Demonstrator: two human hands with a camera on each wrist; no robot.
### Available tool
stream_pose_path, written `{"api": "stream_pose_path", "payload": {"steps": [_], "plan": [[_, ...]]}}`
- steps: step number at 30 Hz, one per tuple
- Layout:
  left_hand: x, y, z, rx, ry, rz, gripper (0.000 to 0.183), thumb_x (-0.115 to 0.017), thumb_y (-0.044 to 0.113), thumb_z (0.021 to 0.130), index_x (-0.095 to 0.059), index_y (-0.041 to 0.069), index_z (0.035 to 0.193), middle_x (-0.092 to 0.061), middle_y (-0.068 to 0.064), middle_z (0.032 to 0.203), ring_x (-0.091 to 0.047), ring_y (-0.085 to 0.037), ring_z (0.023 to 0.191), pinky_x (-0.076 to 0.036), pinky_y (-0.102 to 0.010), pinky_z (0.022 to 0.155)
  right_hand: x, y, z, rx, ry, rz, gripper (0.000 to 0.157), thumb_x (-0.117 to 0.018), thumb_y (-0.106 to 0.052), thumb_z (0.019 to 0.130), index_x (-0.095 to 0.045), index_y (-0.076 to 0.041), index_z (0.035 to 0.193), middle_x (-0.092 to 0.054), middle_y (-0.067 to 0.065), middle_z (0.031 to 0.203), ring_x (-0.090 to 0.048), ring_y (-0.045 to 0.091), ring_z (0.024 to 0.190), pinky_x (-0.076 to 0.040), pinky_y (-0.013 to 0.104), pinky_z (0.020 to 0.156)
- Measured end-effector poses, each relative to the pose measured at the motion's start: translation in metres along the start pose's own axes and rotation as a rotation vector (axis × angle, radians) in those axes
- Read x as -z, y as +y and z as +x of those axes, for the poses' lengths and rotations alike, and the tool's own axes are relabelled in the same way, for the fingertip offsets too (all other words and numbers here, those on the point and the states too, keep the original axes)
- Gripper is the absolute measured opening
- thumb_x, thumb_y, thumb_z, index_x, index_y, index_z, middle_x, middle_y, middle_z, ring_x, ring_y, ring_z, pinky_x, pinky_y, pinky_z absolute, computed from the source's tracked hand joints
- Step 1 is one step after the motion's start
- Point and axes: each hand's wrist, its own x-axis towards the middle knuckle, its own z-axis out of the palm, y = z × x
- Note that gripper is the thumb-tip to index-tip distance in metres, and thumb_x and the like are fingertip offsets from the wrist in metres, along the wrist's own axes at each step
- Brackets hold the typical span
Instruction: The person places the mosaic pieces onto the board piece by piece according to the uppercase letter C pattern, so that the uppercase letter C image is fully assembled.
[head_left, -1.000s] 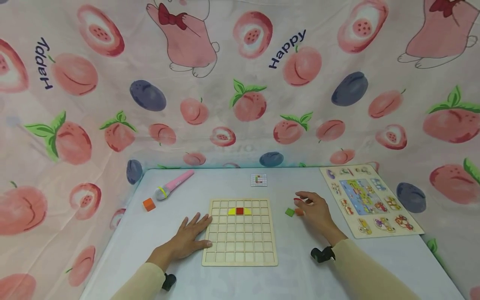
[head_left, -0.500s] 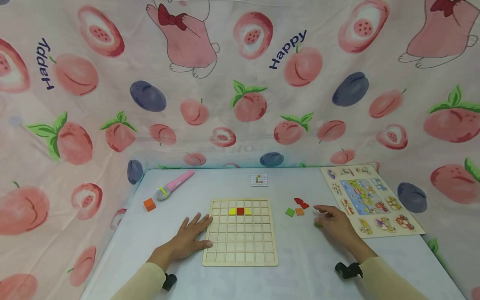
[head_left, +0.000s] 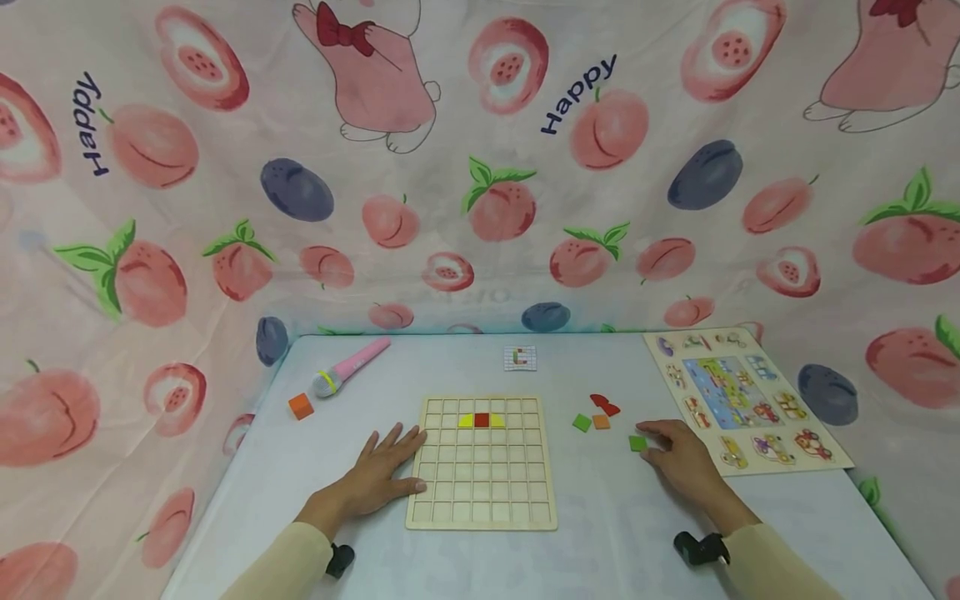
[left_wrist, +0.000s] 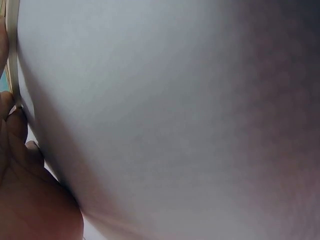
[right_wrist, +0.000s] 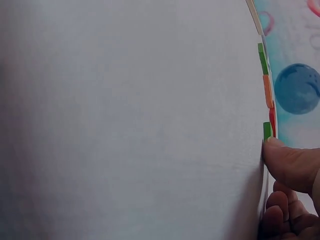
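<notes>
My left hand lies spread on the table, its fingertips and thumb at the left edge of a wooden grid board. A red square tile sits in the board's second row, between two yellow curved-edge tiles. My right hand is beside a green square tile on the table. Index finger and thumb are parted around its right side; in the right wrist view the thumb tip meets the tile's edge. Near it lie another green tile, an orange tile and red curved-edge pieces.
A pattern card lies behind the board. On the left are a pink toy microphone and an orange cube. A wooden picture puzzle board lies right of my right hand. A fruit-print cloth hangs behind the table.
My right hand has let go of a red piece beside the orange tile and moved right and nearer, to the separate green tile. My left hand has stayed in place.
</notes>
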Motion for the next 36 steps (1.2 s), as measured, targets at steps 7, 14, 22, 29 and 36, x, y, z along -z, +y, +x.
{"api": "stream_pose_path", "payload": {"steps": [7, 14, 22, 29, 36], "plan": [[0.001, 0.0, -0.001, -0.003, 0.007, 0.003, 0.088, -0.072, 0.055, 0.096, -0.033, 0.022, 0.167, -0.025, 0.003, 0.176, -0.004, -0.028, 0.166, 0.01, -0.056, 0.133, -0.001, -0.001, 0.004, -0.016, -0.018, -0.001, 0.035, -0.072, -0.009, 0.097, -0.07, -0.002, 0.131, -0.059, 0.025, 0.139, -0.052, 0.048, 0.135, -0.044, 0.066, 0.114], [0.0, 0.0, -0.001, -0.005, 0.006, 0.0, 0.087, -0.072, 0.055, 0.096, -0.033, 0.023, 0.167, -0.024, 0.004, 0.176, -0.003, -0.027, 0.166, 0.01, -0.055, 0.133, 0.0, -0.004, 0.004, -0.02, -0.011, -0.01, 0.033, -0.072, -0.01, 0.098, -0.07, -0.001, 0.13, -0.062, 0.026, 0.136, -0.057, 0.047, 0.129, -0.049, 0.064, 0.109], [0.001, 0.001, -0.001, -0.004, -0.004, -0.002, 0.087, -0.072, 0.054, 0.096, -0.033, 0.023, 0.167, -0.024, 0.004, 0.176, -0.003, -0.026, 0.166, 0.01, -0.054, 0.134, 0.0, -0.013, 0.006, -0.035, 0.062, 0.075, 0.036, -0.068, -0.017, 0.102, -0.067, -0.01, 0.137, -0.072, 0.019, 0.124, -0.065, 0.036, 0.114, -0.054, 0.052, 0.098], [0.001, 0.002, -0.002, -0.014, 0.001, -0.001, 0.087, -0.073, 0.053, 0.096, -0.033, 0.022, 0.167, -0.025, 0.002, 0.176, -0.004, -0.028, 0.166, 0.009, -0.056, 0.133, -0.007, -0.025, 0.008, -0.095, 0.131, 0.185, 0.035, -0.066, -0.016, 0.104, -0.065, -0.015, 0.139, -0.075, 0.014, 0.116, -0.065, 0.027, 0.106, -0.051, 0.028, 0.085], [0.0, 0.001, -0.001, -0.008, 0.007, -0.007, 0.087, -0.073, 0.054, 0.096, -0.034, 0.022, 0.167, -0.024, 0.003, 0.176, -0.003, -0.027, 0.166, 0.01, -0.055, 0.133, -0.016, -0.038, 0.01, -0.08, 0.172, 0.296, 0.035, -0.067, -0.012, 0.104, -0.067, -0.015, 0.138, -0.075, 0.016, 0.121, -0.066, 0.022, 0.107, -0.052, 0.013, 0.078]]}}
